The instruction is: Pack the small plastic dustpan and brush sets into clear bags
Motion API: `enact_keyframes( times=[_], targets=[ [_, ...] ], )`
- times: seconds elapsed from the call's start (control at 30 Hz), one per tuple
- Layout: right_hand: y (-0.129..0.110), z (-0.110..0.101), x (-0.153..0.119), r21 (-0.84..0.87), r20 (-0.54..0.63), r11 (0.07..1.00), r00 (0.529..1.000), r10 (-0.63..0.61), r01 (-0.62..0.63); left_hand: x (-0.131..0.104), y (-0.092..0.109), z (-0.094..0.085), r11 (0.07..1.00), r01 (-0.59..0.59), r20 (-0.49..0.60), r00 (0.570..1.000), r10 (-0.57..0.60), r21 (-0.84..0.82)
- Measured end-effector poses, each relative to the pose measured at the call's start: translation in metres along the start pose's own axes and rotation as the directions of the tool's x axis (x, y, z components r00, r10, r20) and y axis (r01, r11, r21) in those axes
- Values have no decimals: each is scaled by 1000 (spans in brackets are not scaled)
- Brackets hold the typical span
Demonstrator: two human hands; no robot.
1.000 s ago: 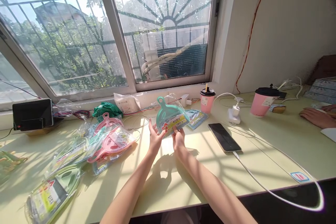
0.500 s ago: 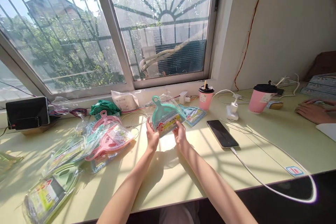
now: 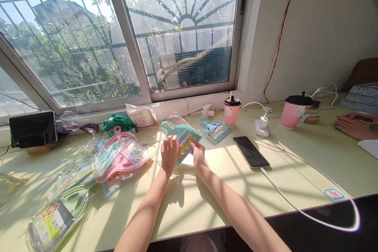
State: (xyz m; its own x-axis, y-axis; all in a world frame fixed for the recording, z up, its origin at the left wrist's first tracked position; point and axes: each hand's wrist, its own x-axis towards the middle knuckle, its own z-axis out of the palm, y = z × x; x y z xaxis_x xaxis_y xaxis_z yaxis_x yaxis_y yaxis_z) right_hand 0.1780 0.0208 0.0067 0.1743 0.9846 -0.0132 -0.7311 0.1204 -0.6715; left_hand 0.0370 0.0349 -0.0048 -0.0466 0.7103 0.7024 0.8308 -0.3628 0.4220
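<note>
A teal dustpan-and-brush set in a clear bag (image 3: pixel 182 134) is held tilted above the desk, its handle pointing up and left. My left hand (image 3: pixel 170 152) grips its left side, the fingers lying over the front. At its lower right edge, my right hand (image 3: pixel 198 153) pinches the bag beside the yellow label. Another bagged teal set (image 3: pixel 217 130) lies flat just behind and to the right. To the left is a pile of bagged sets, with pink ones (image 3: pixel 126 159) on top and a green one (image 3: pixel 56 220) nearest the front edge.
A phone (image 3: pixel 251 152) on a white cable lies right of my hands. Behind it stand a pink cup (image 3: pixel 232 111), a charger (image 3: pixel 261 126) and a larger pink cup (image 3: pixel 292 114). Another person's hand (image 3: pixel 352 126) rests at the far right. A black tablet (image 3: pixel 32 129) stands far left.
The held set has turned, its handle swinging left and its top lowering. My left hand has moved from the edge onto the front of the bag.
</note>
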Motion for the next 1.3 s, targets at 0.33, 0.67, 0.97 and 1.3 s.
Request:
enact_keyframes(
  times=[0.33, 0.67, 0.97, 1.3],
  targets=[
    [11, 1, -5, -198, -91, 980, 995, -29, 10, 5, 2, -12, 990, -120, 181, 978, 104, 75],
    [2, 7, -18, -184, -150, 983, 988, -46, 18, 1, 17, -12, 988, -39, 113, 992, 56, -149],
    [2, 3, -11, -133, -177, 991, 983, -46, 23, -7, 29, -3, 996, -91, 150, 985, 87, 21],
    [8, 3, -9, -103, -185, 994, 982, -42, 23, -13, 17, 13, 978, -154, -8, 988, 157, 142]
  ],
)
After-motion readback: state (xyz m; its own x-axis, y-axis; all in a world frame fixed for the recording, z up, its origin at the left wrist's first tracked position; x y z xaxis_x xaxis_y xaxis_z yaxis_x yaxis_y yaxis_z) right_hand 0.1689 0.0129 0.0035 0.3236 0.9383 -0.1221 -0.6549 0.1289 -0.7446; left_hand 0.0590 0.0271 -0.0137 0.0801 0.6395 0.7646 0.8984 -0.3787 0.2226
